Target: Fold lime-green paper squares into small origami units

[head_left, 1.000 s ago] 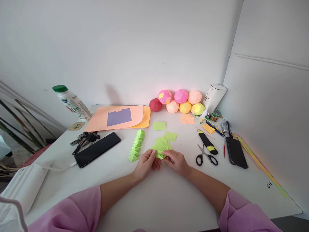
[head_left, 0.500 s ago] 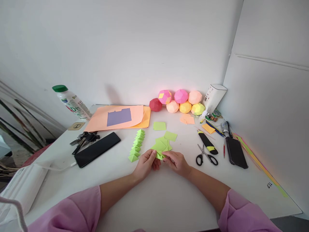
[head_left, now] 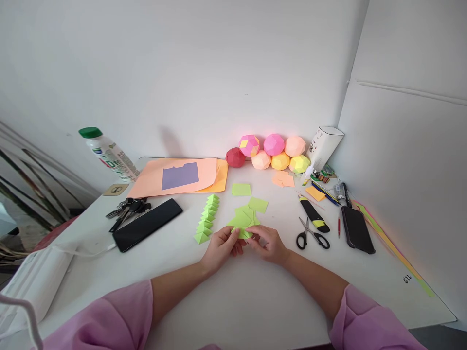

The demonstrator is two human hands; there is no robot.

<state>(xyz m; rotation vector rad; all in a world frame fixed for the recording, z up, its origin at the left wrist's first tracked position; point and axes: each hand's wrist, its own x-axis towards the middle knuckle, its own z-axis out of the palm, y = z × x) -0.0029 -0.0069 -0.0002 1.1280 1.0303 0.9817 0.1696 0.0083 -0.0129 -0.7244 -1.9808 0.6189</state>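
A small green paper piece (head_left: 242, 233) is pinched between my two hands near the middle of the white table. My left hand (head_left: 222, 245) grips its left side, thumb on top. At its right side, the fingers of my right hand (head_left: 269, 244) are closed on it. Just beyond lie loose green paper pieces (head_left: 246, 215), overlapping, with one green sheet (head_left: 258, 204) and a small green stack (head_left: 241, 189) farther back. Left of my hands runs a row of folded green pieces (head_left: 207, 219).
Faceted paper balls (head_left: 273, 145) stand at the wall. To the right lie scissors (head_left: 312, 234), a cutter (head_left: 314, 214) and a dark phone (head_left: 356, 229). On the left are a black phone (head_left: 147, 225), keys (head_left: 127, 209), a bottle (head_left: 111, 156) and orange sheets (head_left: 149, 180).
The green piece between my fingers has turned and now looks flatter. My right fingers have shifted slightly along its right side.
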